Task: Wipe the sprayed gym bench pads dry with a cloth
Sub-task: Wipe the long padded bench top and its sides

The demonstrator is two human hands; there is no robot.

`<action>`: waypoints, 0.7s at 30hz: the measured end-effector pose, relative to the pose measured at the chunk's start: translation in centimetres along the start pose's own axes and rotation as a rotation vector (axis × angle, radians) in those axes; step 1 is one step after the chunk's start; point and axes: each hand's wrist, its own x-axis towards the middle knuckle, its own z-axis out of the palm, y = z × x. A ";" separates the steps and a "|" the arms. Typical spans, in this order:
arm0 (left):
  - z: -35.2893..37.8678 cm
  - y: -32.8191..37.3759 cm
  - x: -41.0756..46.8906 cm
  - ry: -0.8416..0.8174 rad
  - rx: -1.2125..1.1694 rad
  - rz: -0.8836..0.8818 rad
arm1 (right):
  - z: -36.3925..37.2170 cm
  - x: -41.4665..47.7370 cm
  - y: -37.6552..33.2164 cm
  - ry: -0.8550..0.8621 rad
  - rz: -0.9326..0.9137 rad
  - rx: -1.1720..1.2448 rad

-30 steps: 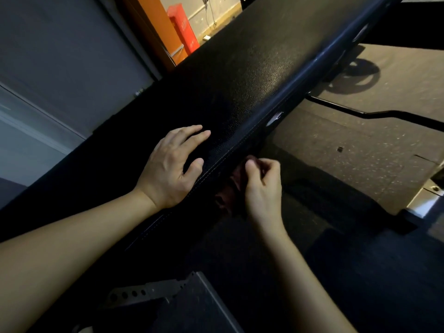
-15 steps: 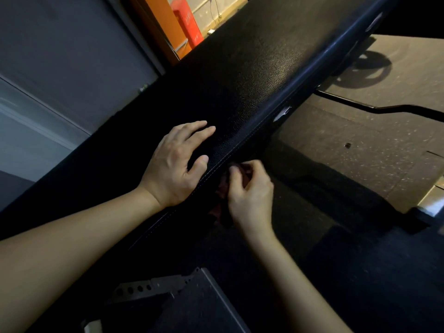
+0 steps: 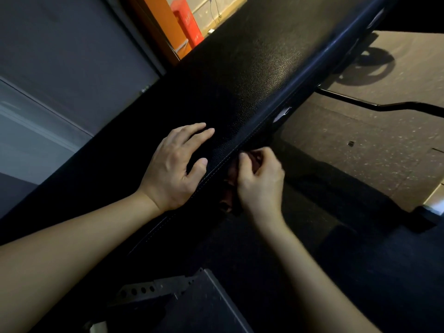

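Back toward the far end now with the right hand (image 3: 260,179), after a short dip nearer half a second ago: a rubbing stroke along the right side edge of the bench pad (image 3: 264,68). Grip narrow, thumb and fingers bunched on a dark reddish cloth (image 3: 228,188), pressed against that side edge just below the stitched seam. Left hand (image 3: 177,164) unmoved, flat on the pad's top, fingers spread, holding nothing.

Reads as the side-edge pass under way, in small strokes. Top surface too dark to judge wet or dry, so progress hard to call.

Counted: two hands, one cloth, one long pad in view. Elsewhere: one perforated metal bracket (image 3: 149,288) near and low, one thin dark bar (image 3: 384,105) over the speckled floor (image 3: 360,152) to the right, one red box (image 3: 189,27) far beyond the pad, beside one orange panel (image 3: 153,25).
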 end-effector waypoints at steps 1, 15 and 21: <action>0.0 -0.1 0.0 -0.001 0.001 0.004 | 0.3 -1.3 -0.3 -0.049 -0.046 -0.006; -0.1 0.0 -0.1 -0.009 -0.005 -0.015 | -0.3 0.0 0.7 -0.083 -0.113 -0.038; -0.2 -0.1 -0.3 -0.018 -0.015 -0.019 | -4.7 11.3 -0.3 0.120 0.087 -0.078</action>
